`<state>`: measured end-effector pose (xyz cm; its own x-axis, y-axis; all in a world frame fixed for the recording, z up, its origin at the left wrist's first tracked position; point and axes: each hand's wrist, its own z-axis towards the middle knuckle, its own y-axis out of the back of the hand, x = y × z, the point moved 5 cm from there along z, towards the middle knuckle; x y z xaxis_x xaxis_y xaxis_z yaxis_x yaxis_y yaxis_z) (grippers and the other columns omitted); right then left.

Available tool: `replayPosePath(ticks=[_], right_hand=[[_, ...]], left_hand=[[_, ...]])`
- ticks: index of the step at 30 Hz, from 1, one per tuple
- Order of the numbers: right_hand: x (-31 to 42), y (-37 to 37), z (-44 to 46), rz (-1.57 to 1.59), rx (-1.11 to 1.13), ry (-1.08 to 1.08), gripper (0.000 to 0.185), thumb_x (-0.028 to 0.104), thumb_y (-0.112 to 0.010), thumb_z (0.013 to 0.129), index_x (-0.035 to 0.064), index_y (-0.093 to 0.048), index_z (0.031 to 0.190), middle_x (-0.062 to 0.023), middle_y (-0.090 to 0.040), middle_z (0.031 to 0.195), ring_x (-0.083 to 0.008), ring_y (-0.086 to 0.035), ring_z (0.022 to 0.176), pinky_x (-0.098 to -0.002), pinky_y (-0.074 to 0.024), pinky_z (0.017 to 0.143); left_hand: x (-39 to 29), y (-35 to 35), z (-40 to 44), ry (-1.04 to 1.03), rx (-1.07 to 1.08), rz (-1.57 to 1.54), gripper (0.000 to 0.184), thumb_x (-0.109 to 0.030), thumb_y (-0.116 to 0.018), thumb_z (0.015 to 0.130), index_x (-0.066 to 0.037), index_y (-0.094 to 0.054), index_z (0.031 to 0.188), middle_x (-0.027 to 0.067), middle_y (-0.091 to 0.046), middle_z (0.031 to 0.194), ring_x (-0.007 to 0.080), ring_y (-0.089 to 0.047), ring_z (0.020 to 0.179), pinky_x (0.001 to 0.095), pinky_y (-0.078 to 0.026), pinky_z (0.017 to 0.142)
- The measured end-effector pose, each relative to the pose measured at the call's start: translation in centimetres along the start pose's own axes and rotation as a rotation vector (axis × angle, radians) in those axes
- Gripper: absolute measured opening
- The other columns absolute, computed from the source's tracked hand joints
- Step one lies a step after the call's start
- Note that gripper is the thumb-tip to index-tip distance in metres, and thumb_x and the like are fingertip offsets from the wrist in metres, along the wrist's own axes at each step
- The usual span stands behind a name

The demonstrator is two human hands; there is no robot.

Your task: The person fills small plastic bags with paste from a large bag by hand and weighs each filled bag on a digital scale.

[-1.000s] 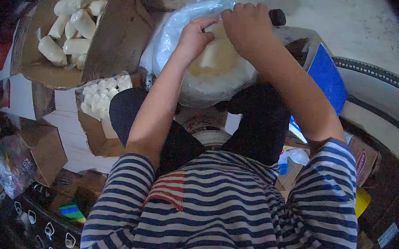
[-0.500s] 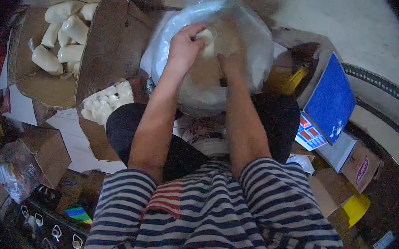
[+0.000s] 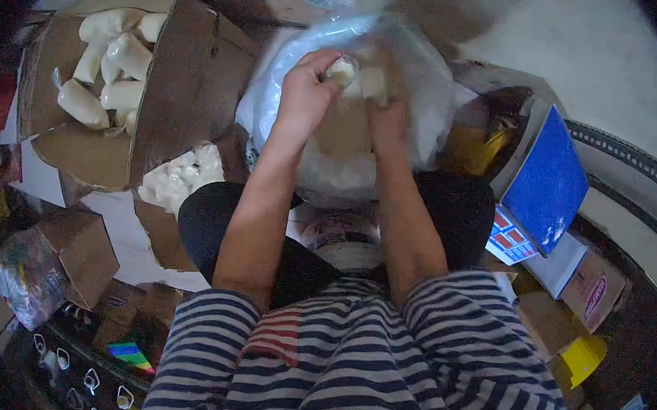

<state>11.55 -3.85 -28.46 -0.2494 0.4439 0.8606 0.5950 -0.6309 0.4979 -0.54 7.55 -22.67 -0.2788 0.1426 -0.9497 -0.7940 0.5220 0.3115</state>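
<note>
Right hand [image 3: 390, 123] (blurred, grip unclear) at open plastic bag [image 3: 432, 97]

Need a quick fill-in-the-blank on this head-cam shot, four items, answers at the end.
1. The left hand and the right hand are at the mouth of a large translucent plastic ____.
2. The cardboard box with the cream-coloured pouches stands to the person's ____.
3. The big panel beyond the right knee is coloured ____.
4. The brand word printed on the carton is ____.

Missing words: bag; left; blue; CHAMPION.
</note>
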Motion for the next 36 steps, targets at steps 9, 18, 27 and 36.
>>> replayPosePath(ticks=[9, 18, 27, 36], right_hand=[[10.6, 9.4, -2.0, -0.645, -0.015, 0.267, 0.036, 0.019, -0.060, 0.077, 0.0095, -0.054, 0.111, -0.0163, -0.056, 0.101, -0.0342, -0.054, 0.093, -0.0461, -0.0391, 0.084], [16.7, 8.2, -2.1, -1.067, 0.010, 0.803, 0.031, 0.014, -0.058, 0.073, 0.0186, -0.058, 0.104, -0.0056, -0.057, 0.092, -0.0239, -0.057, 0.090, -0.0459, -0.0379, 0.079], [16.5, 10.1, -1.8, -1.115, -0.006, 0.670, 0.031, 0.017, -0.061, 0.073, 0.0191, -0.057, 0.103, -0.0060, -0.058, 0.095, -0.0250, -0.057, 0.092, -0.0470, -0.0378, 0.080], [7.5, 9.2, -2.4, -1.157, 0.130, 0.227, 0.044, 0.020, -0.064, 0.074, 0.0190, -0.051, 0.116, -0.0092, -0.057, 0.107, -0.0297, -0.054, 0.100, -0.0518, -0.0369, 0.085]], left_hand=[[-0.7, 0.5, -0.8, -0.021, -0.011, 0.001, 0.045, 0.002, -0.057, 0.067, -0.004, -0.059, 0.112, 0.0104, -0.058, 0.110, 0.0209, -0.057, 0.096, 0.0267, -0.044, 0.084], [-0.8, 0.0, -1.3, -0.035, 0.016, -0.032, 0.043, 0.004, -0.059, 0.070, -0.003, -0.058, 0.113, 0.0085, -0.057, 0.111, 0.0168, -0.056, 0.098, 0.0258, -0.043, 0.086], [-1.2, -0.5, -1.2, -0.059, 0.045, -0.087, 0.044, -0.005, -0.058, 0.067, -0.004, -0.060, 0.110, 0.0129, -0.057, 0.113, 0.0251, -0.056, 0.102, 0.0301, -0.043, 0.088], [-0.3, -0.5, -1.3, 0.045, 0.079, -0.138, 0.042, -0.004, -0.059, 0.068, -0.004, -0.060, 0.110, 0.0127, -0.059, 0.110, 0.0216, -0.058, 0.097, 0.0279, -0.044, 0.084]])
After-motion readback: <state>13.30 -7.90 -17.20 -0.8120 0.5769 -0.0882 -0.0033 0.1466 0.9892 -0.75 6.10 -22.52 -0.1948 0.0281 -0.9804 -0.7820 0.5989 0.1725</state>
